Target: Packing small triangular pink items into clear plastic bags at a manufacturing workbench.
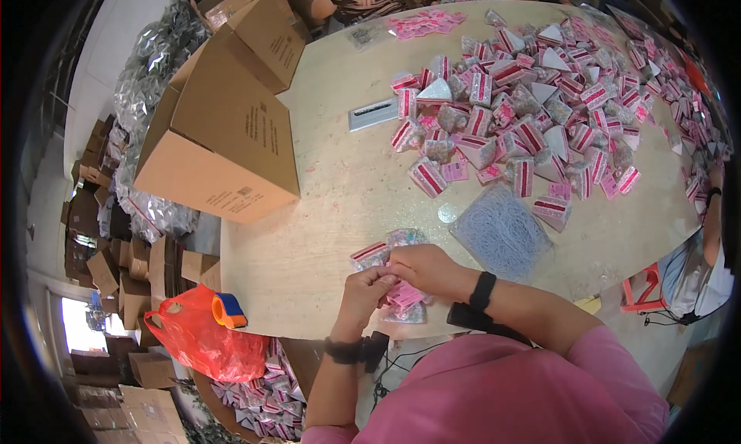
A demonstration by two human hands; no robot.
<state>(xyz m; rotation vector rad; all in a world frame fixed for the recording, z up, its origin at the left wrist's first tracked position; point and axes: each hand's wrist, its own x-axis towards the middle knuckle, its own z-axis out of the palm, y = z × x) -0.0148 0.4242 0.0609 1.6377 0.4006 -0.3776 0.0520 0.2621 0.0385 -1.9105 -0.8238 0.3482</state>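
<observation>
Close to the table's near edge, my left hand and my right hand meet at the fingertips, both in a pinch. A pink tag shows right under the fingers, against my left hand. What my right fingertips grip is too small and covered to make out. Just beyond the hands lie a cake-slice ornament with white and red layers and a glittery clear-wrapped piece. Another glittery piece is below the tag, partly covered.
A bag of pale blue strings lies right of my hands. Beyond it spreads a big heap of cake-slice ornaments. Cardboard cartons stand at the left. A red plastic bag and an orange-blue tape roll sit off the left edge. Other people work around the table.
</observation>
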